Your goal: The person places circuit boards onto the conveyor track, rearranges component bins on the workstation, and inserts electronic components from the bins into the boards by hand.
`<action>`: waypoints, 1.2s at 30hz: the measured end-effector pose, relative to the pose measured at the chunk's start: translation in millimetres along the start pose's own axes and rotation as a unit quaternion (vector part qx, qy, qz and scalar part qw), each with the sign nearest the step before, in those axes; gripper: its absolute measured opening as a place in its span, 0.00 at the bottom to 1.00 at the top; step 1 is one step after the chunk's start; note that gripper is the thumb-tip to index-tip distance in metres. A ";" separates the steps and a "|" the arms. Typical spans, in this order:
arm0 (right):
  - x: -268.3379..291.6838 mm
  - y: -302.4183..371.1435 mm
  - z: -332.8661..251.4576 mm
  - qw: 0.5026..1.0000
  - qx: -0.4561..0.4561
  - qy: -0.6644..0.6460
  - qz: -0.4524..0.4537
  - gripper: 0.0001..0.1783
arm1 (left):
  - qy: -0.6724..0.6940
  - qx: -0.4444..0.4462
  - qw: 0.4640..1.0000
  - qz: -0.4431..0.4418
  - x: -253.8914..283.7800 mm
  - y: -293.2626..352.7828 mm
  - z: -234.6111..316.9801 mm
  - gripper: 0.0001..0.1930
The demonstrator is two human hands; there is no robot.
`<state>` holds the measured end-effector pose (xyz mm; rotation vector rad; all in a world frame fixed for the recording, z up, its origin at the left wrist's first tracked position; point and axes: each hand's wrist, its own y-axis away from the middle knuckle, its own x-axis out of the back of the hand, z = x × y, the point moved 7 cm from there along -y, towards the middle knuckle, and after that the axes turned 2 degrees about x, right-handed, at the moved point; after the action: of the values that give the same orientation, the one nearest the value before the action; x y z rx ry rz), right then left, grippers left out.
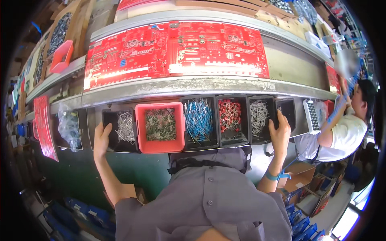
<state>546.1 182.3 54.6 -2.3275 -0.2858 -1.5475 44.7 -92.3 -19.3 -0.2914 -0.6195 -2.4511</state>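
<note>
L hand (101, 137) & R hand (281, 129) are bracketing component bins (234, 139), prob. lined up for quick reach; can't tell if gripping.

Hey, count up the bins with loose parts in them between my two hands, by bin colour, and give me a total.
Black bins: 4
Pinkish-red bin: 1
Total: 5

Bright light falls around the left hand (102, 136) and the right hand (281, 129), white glare streaks the red circuit boards (217, 50) beyond them, and farther out the fisheye bends edges, softens detail and fades into black
</note>
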 end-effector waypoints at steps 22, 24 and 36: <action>-5.7 6.7 -4.7 0.998 -0.052 -0.031 0.018 0.20 | -0.213 -0.121 0.965 0.093 -81.0 40.2 115.0 0.21; -7.3 6.3 -5.1 0.998 -0.049 -0.042 0.018 0.19 | -0.297 -0.155 0.941 0.040 -106.3 42.2 122.0 0.28; 6.4 4.5 22.3 0.998 -0.045 -0.021 0.038 0.20 | -0.328 -0.103 0.937 -0.068 -189.8 47.6 104.0 0.40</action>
<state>569.3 186.5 51.8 -2.4114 -0.1378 -1.5060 232.1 17.8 24.1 -1.2200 -0.6603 -2.5352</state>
